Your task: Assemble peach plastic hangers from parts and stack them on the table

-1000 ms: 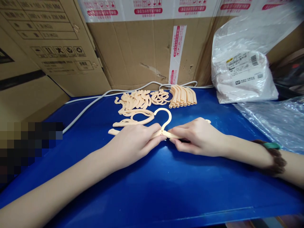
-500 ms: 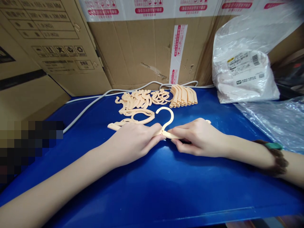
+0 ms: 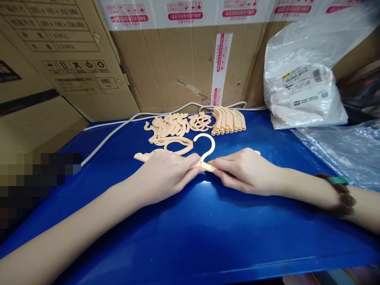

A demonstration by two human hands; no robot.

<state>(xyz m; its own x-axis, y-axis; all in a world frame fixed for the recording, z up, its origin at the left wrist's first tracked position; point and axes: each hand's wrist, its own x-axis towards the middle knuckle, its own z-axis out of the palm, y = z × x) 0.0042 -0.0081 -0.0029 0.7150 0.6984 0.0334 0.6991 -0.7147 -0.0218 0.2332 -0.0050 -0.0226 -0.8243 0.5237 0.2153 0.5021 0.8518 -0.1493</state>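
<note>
A cream plastic clothes hanger (image 3: 212, 145) is held low over the blue table, its hook pointing away from me and curling to the left. My left hand (image 3: 169, 170) pinches it just left of the hook's base, covering most of that arm. On the other side my right hand (image 3: 246, 172) grips the right arm close to the joint, fingers closed round it. A small cream tip (image 3: 257, 152) shows past the right knuckles. Behind my left hand lie flat hanger pieces (image 3: 178, 146), partly hidden by it.
Farther back on the blue table (image 3: 208, 237) are a heap of hook-ended pieces (image 3: 169, 124), a small pile of rings (image 3: 200, 121) and a row of curved arms (image 3: 228, 120). A white cable (image 3: 109, 136) runs behind them. Cardboard boxes (image 3: 178, 59) and a white plastic bag (image 3: 299, 91) stand at the back.
My right hand has shifted slightly inward along the hanger's arm, nearer the hook's base. The left hand keeps its pinch, and the view has moved a little.
</note>
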